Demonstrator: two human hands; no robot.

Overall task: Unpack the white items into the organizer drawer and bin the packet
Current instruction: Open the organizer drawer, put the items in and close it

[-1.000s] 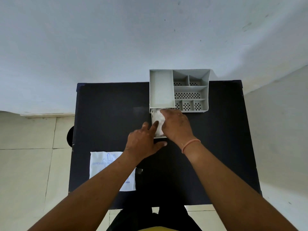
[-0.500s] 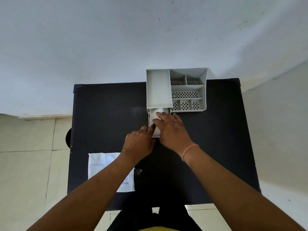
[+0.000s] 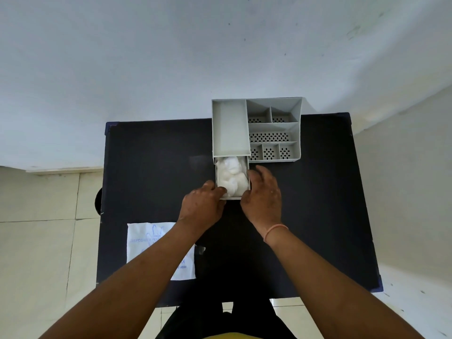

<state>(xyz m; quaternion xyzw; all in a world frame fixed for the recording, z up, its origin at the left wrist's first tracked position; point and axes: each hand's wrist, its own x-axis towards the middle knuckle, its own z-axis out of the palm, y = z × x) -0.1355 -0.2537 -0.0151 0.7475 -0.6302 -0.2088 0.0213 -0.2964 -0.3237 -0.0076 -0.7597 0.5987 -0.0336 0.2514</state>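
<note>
White items [image 3: 231,176]: a soft, fluffy heap, looks like cotton pads or wadding, lying in the pulled-out drawer [image 3: 233,198] at the front left of the grey organizer [image 3: 256,130]. We judge them very light, compressible and not fragile; likely to spring up or snag on the drawer slot, so we press them flat from above, not pinch them.

Drawer: small, thin-walled plastic, open toward 6 o'clock. Probably light and free-sliding. Best held by both side walls near the front lip and pushed straight toward 12 o'clock.

Left hand [image 3: 201,207] at the drawer's 8 o'clock corner, fingertips touching the front edge and the heap; curled, not clamped on anything we can make out. Right hand [image 3: 263,194] at the drawer's 3 o'clock, fingers spread loosely along the side wall, nothing held.

Packet [image 3: 146,243]: flat, white, printed, lying at 7 o'clock on the black table [image 3: 318,204], partly under the left forearm. It looks limp, thin and possibly slippery; we take it by an edge or crumple it. No bin identified in view.
</note>
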